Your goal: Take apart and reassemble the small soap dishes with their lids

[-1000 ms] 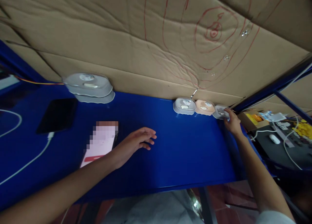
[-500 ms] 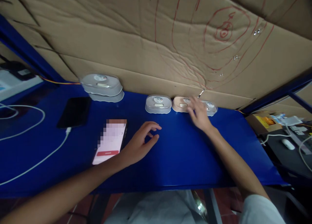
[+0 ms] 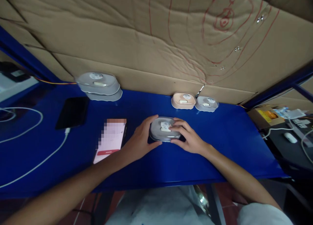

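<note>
A grey oval container (image 3: 162,136) with a clear lid and a round white sticker is at the middle of the blue table, between my hands. My left hand (image 3: 144,133) grips its left end, thumb at the near edge and fingers along the far side. On its right end, my right hand (image 3: 189,136) holds the rim, with fingers lying over the lid. Farther back, a peach container (image 3: 176,103) and another grey container (image 3: 213,106) of the same shape sit side by side near the cardboard.
Two stacked grey containers (image 3: 105,88) stand at the back left. A lit phone (image 3: 111,136) and a dark phone (image 3: 72,112) on a white cable (image 3: 55,156) lie on the left. Cardboard (image 3: 137,55) with red lines walls the back. A white mouse (image 3: 290,137) rests at right.
The grey container has come forward from the back row to the middle of the table. My right hand has moved back toward me and left, and both hands have closed on it.
</note>
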A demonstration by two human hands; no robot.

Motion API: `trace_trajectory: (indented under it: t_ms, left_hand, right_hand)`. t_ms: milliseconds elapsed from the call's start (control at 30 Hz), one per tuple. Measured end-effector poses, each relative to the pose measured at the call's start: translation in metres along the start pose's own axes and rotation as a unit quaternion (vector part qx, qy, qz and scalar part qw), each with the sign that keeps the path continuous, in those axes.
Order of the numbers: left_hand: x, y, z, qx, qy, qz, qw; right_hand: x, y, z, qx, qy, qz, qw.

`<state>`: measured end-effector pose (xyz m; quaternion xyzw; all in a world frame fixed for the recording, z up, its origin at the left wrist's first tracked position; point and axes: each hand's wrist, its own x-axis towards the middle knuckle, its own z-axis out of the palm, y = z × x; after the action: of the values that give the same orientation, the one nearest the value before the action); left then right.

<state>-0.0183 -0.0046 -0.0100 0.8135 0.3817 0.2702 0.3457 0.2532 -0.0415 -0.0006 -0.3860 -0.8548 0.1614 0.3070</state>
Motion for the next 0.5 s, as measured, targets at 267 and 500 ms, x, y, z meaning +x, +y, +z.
trace_trajectory:
  t_ms: [267,500]
  left_hand:
    - [-0.003,0.004,-0.002,0.021,-0.058,-0.008,0.998]
    - [-0.007,0.013,-0.002,-0.003,-0.068,-0.020,0.997]
  right_hand:
    - [0.000,0.030,-0.001,-0.005,0.119,0.104,0.987]
    - [-0.006,0.026,-0.003,-0.074,0.050,0.099,0.991]
